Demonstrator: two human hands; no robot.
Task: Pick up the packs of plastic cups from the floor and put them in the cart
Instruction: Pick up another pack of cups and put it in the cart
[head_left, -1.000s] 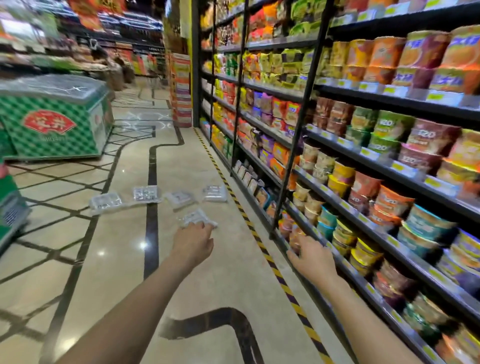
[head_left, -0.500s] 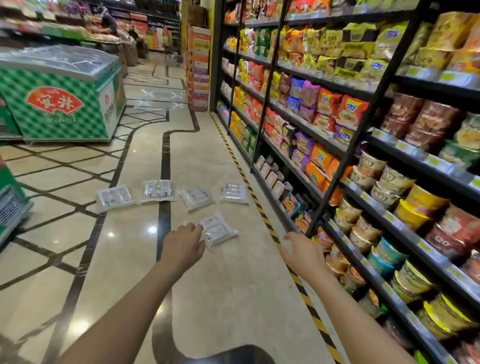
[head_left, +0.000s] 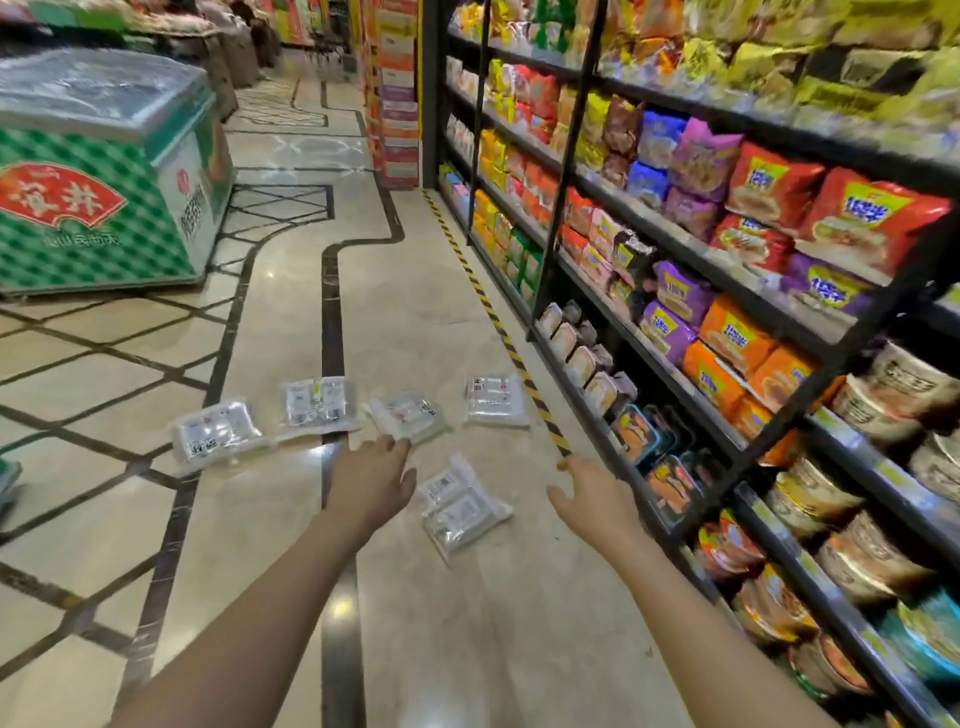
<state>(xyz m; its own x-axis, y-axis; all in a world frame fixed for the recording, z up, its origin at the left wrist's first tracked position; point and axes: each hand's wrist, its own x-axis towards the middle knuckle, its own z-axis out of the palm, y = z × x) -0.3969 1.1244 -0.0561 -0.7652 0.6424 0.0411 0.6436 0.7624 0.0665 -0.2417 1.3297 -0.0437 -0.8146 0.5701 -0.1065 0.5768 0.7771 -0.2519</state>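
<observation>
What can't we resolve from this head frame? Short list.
- Cart: not in the head view, so its place is unknown.
- Label print on the five cup packs, e.g. the nearest pack: too small and blurred.
- Left hand: seen from the back; its fingers are hidden behind the hand itself.
- Freezer: cut off by the left edge.
- Shelf goods at right: smeared by motion blur.

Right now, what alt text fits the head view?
Two bare hands, left hand and right hand, reach open toward five clear packs of plastic cups on a shop floor, the nearest pack between them. Noodle shelves stand right.
</observation>
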